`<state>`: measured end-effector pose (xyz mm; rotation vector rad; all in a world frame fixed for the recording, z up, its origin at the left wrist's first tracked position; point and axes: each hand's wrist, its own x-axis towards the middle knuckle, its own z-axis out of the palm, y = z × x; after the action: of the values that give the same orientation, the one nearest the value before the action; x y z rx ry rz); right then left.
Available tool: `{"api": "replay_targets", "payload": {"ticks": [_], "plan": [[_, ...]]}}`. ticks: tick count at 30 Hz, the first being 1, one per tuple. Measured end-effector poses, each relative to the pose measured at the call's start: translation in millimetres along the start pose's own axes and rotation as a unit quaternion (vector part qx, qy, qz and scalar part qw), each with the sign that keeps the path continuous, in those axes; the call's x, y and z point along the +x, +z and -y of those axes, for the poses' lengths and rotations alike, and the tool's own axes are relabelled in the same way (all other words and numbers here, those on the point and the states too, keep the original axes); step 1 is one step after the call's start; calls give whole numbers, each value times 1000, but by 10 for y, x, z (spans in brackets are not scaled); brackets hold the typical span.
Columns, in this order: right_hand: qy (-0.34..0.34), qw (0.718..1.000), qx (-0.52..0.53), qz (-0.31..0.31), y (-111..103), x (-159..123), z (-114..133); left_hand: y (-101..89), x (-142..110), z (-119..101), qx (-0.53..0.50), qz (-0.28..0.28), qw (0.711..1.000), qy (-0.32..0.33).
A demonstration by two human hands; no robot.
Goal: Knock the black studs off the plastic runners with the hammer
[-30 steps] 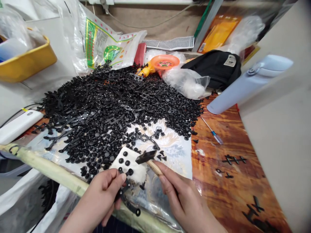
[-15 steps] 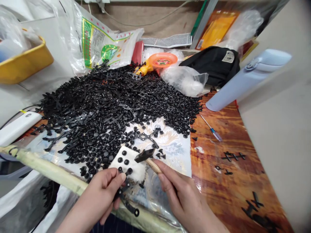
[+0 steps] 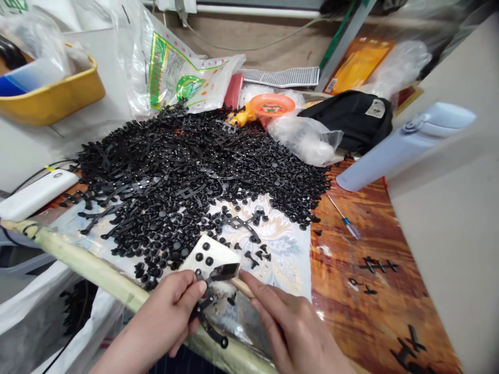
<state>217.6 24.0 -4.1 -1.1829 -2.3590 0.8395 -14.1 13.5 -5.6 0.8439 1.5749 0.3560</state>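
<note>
Closest in, the left hand [image 3: 167,311] pinches a black plastic strip [image 3: 206,324] between closed fingers [image 3: 197,293] (a firm pinch stops it slipping under a blow), while the right hand [image 3: 288,332] grips a small hammer [image 3: 224,271], its head over a white pad [image 3: 208,249]; beyond, black plastic studs [image 3: 195,176] heap across the table [image 3: 351,301]

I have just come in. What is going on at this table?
A person is working with both hands. Their left hand grips a black plastic strip with round studs, and their right hand holds a small wooden-handled hammer over a white pad that has a few black studs on it. A large heap of black studs and strips lies beyond.
</note>
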Motion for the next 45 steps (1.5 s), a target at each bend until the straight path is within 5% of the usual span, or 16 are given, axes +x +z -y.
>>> {"api": "replay_targets", "payload": {"ticks": [7,12,17,22,29,33,39,42,45], "plan": [[-42,993,-20,-108,-172,3,94,-30,-64,-163,33,15,999,-26],[-43,997,-61,-13,-107,32,47,-29,-54,-203,31,21,999,-36],[-42,990,-82,-109,-184,8,65,-32,-48,-190,14,19,999,-39],[-37,998,-49,-4,-138,91,79,-35,-46,-139,-7,11,1000,-29],[-39,999,11,-4,-43,36,12,-40,-45,-116,-1,6,1000,-27],[18,998,31,42,-11,49,-58,-52,-30,-126,-8,11,999,-30],[128,961,247,-1,-233,418,41,-73,2,-80,-14,15,1000,-4],[148,950,274,-14,-205,653,121,-65,-6,-78,15,14,1000,17],[171,940,293,44,-102,847,157,-39,-43,-112,42,29,996,66]]}}
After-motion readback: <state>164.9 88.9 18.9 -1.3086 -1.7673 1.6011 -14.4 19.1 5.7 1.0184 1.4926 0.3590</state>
